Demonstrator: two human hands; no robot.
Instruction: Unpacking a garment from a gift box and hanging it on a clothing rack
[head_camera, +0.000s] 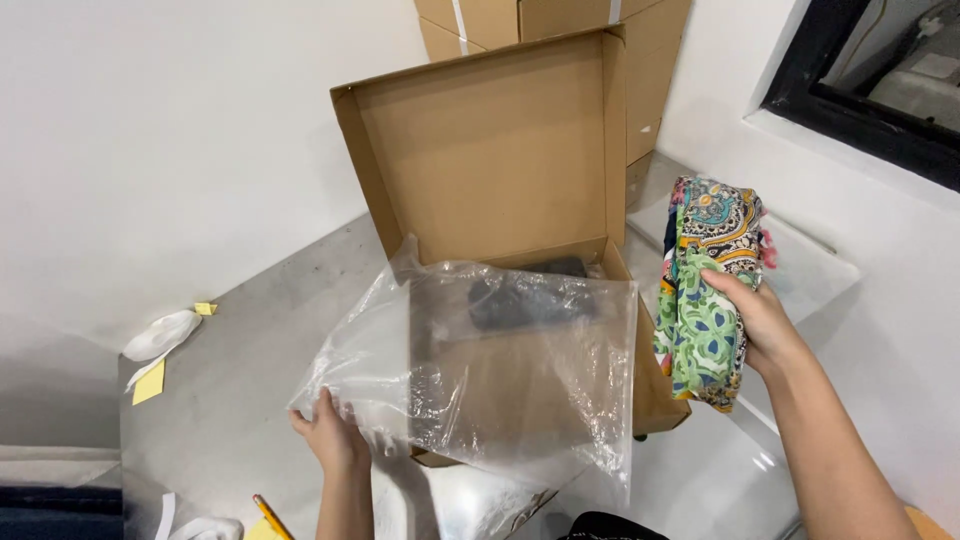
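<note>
2 hands at work over a steel tabletop (230, 400): my left hand (330, 435) grips the lower corner of a clear plastic bag (500, 370), fingers closed on the film so that the bag hangs spread in front of me, its far end toward the box. My right hand (765, 325) is wrapped around a folded bundle of patterned fabric (705, 290), green, teal and orange paisley, held upright and off to the right of the bag, apart from it. Fingers curl across the front of the bundle, keeping the folds tight together; the grip looks firm enough that nothing slips loose.

Behind the bag stands 1 open cardboard mailer box (490, 150), its lid tipped up and leaning back toward the wall. The base is mostly hidden by the film; through it I can make out a dark object (525, 295) lying near the box's back edge, but whether it sits in the box or in the bag I cannot tell. The bag otherwise looks empty.

More brown cartons (560, 20), taped shut, are stacked against the wall behind the box. At the left edge of the tabletop lie a crumpled white wrapper (160, 335), yellow paper slips (148, 383) and, near my left wrist, a pencil (270, 518).
</note>
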